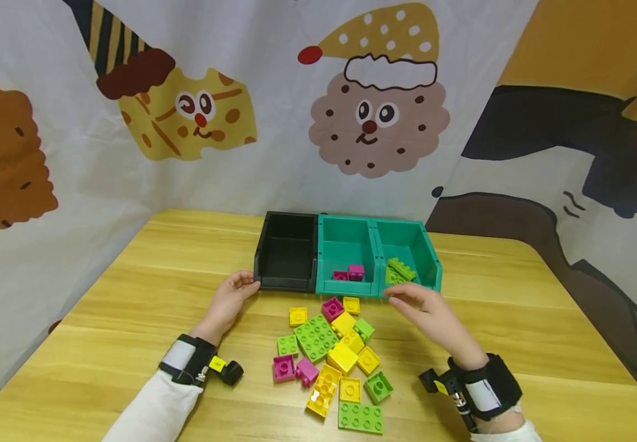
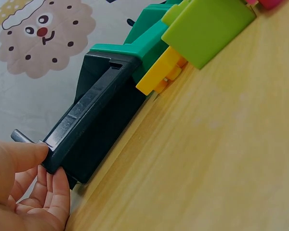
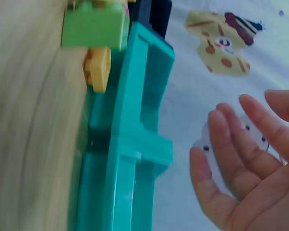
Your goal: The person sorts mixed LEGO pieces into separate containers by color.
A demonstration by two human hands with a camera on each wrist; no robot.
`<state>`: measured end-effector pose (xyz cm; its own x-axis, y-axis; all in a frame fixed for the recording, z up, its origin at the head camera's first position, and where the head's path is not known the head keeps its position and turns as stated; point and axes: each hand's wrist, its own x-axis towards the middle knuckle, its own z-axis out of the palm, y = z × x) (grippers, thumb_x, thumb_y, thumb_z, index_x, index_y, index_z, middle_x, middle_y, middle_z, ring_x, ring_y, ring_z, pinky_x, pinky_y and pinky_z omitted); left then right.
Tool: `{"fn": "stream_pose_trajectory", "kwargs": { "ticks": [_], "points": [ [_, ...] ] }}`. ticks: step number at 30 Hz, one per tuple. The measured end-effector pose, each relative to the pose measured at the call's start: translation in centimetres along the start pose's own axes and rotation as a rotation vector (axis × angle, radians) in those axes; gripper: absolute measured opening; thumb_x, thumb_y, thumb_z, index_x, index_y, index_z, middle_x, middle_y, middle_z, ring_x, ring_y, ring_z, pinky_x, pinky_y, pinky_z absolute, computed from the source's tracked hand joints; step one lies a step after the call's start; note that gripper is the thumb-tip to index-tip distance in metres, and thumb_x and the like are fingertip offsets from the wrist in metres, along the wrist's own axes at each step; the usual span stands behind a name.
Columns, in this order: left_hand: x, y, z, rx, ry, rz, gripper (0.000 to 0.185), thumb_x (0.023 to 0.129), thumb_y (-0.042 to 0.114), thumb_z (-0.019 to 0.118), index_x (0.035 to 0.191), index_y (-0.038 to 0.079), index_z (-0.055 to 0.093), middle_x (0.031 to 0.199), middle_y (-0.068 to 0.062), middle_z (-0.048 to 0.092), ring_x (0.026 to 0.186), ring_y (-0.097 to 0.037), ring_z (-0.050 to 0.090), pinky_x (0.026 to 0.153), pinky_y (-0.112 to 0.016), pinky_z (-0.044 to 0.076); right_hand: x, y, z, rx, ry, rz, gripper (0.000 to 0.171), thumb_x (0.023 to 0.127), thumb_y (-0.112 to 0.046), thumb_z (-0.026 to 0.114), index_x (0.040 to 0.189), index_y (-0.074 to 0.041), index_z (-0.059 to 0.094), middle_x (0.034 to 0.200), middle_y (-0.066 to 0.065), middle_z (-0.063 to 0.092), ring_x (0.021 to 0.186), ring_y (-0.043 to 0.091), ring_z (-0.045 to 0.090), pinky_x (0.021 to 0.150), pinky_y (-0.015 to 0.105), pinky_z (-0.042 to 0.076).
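At the left front corner of a black bin (image 1: 288, 284), my left hand (image 1: 229, 301) pinches the edge. The left wrist view shows the thumb on top of the bin's rim (image 2: 84, 108) and the other fingers bent below it. My right hand (image 1: 429, 314) holds nothing and hovers at the front of the right teal bin (image 1: 436, 270), fingers loosely extended. Green bricks (image 1: 401, 270) lie inside that bin. The middle teal bin (image 1: 346, 287) contains magenta bricks (image 1: 356, 272). Before the bins spreads a pile of yellow, green and magenta bricks (image 1: 316, 336).
All three bins stand side by side on a wooden table (image 1: 213, 245). A printed cloth (image 1: 274, 178) hangs behind the table. Nearest me in the pile lies a flat green brick (image 1: 361, 418). A yellow brick (image 1: 351, 305) sits close before the middle bin.
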<state>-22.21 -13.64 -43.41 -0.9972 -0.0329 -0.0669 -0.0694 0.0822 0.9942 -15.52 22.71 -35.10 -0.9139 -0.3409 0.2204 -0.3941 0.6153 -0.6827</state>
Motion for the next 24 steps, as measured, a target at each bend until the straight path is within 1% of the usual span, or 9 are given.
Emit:
{"fn": "stream_pose_trajectory", "kwargs": {
  "ticks": [2, 5, 8, 11, 14, 17, 20, 22, 24],
  "points": [
    [0.0, -0.1, 0.0, -0.003, 0.002, -0.001, 0.023, 0.093, 0.004, 0.056, 0.113, -0.006, 0.051, 0.096, -0.001, 0.053, 0.090, -0.008, 0.048, 0.075, -0.016, 0.044, 0.0, -0.7, 0.4, -0.016, -0.030, -0.017, 0.023, 0.096, -0.018, 0.056, 0.114, -0.008, 0.065, 0.113, 0.005, 0.065, 0.101, 0.020, 0.061, 0.086, 0.031, 0.052],
    [0.0, -0.1, -0.1, -0.004, 0.003, -0.002, 0.024, 0.093, 0.004, 0.056, 0.114, -0.007, 0.051, 0.095, 0.000, 0.052, 0.089, -0.008, 0.048, 0.075, -0.016, 0.044, 0.0, -1.8, 1.0, -0.026, -0.090, -0.054, 0.025, 0.095, -0.020, 0.058, 0.118, -0.011, 0.063, 0.119, 0.007, 0.062, 0.107, 0.025, 0.058, 0.089, 0.041, 0.051],
    [0.1, -0.1, 0.0, -0.002, -0.002, 0.000, 0.024, 0.093, 0.004, 0.056, 0.115, -0.007, 0.051, 0.096, 0.000, 0.052, 0.090, -0.009, 0.048, 0.075, -0.016, 0.043, -0.3, -2.4, 1.2, -0.104, -0.151, -0.059, 0.034, 0.091, -0.025, 0.063, 0.122, -0.010, 0.060, 0.125, 0.007, 0.058, 0.111, 0.028, 0.056, 0.089, 0.046, 0.050],
    [-0.1, 0.0, 0.0, 0.006, -0.004, 0.000, 0.025, 0.093, 0.005, 0.056, 0.115, -0.006, 0.051, 0.097, -0.001, 0.053, 0.091, -0.009, 0.048, 0.075, -0.015, 0.043, -0.7, -2.9, 1.4, -0.223, -0.237, -0.009, 0.045, 0.085, -0.033, 0.070, 0.121, -0.009, 0.058, 0.122, 0.008, 0.056, 0.105, 0.026, 0.057, 0.085, 0.043, 0.052],
    [-0.1, 0.0, 0.0, 0.007, 0.001, -0.002, 0.026, 0.093, 0.006, 0.057, 0.115, -0.006, 0.051, 0.097, -0.001, 0.053, 0.091, -0.009, 0.048, 0.075, -0.015, 0.043, -1.3, -3.7, 1.5, -0.316, -0.334, 0.065, 0.052, 0.076, -0.040, 0.077, 0.114, -0.009, 0.058, 0.116, 0.008, 0.055, 0.093, 0.022, 0.057, 0.080, 0.040, 0.052],
    [-0.1, 0.1, 0.0, 0.013, 0.004, -0.002, 0.026, 0.093, 0.006, 0.057, 0.115, -0.006, 0.051, 0.097, -0.001, 0.054, 0.091, -0.008, 0.048, 0.075, -0.015, 0.044, -1.9, -4.6, 1.7, -0.359, -0.423, 0.131, 0.056, 0.069, -0.043, 0.081, 0.109, -0.010, 0.058, 0.108, 0.006, 0.055, 0.082, 0.017, 0.052, 0.074, 0.037, 0.051],
    [-0.1, 0.1, 0.0, 0.017, 0.007, 0.000, 0.025, 0.093, 0.006, 0.057, 0.115, -0.006, 0.052, 0.097, -0.001, 0.054, 0.090, -0.008, 0.048, 0.075, -0.015, 0.044, -2.5, -5.3, 2.1, -0.400, -0.506, 0.166, 0.063, 0.065, -0.041, 0.084, 0.114, -0.009, 0.060, 0.102, 0.002, 0.054, 0.077, 0.013, 0.049, 0.069, 0.033, 0.049],
    [-0.1, 0.1, 0.1, 0.019, 0.008, 0.000, 0.025, 0.093, 0.006, 0.057, 0.115, -0.006, 0.052, 0.097, -0.001, 0.054, 0.090, -0.008, 0.049, 0.075, -0.015, 0.044, -2.7, -5.5, 2.5, -0.428, -0.555, 0.194, 0.066, 0.064, -0.041, 0.085, 0.117, -0.010, 0.060, 0.099, 0.001, 0.054, 0.076, 0.013, 0.048, 0.068, 0.032, 0.048],
    [0.0, 0.1, 0.1, 0.015, 0.007, 0.000, 0.025, 0.093, 0.005, 0.057, 0.115, -0.006, 0.052, 0.097, -0.001, 0.054, 0.090, -0.008, 0.049, 0.075, -0.015, 0.044, -2.8, -5.6, 2.9, -0.453, -0.593, 0.213, 0.066, 0.063, -0.040, 0.086, 0.117, -0.011, 0.061, 0.097, 0.000, 0.055, 0.075, 0.013, 0.048, 0.070, 0.032, 0.048]
  ]
}}
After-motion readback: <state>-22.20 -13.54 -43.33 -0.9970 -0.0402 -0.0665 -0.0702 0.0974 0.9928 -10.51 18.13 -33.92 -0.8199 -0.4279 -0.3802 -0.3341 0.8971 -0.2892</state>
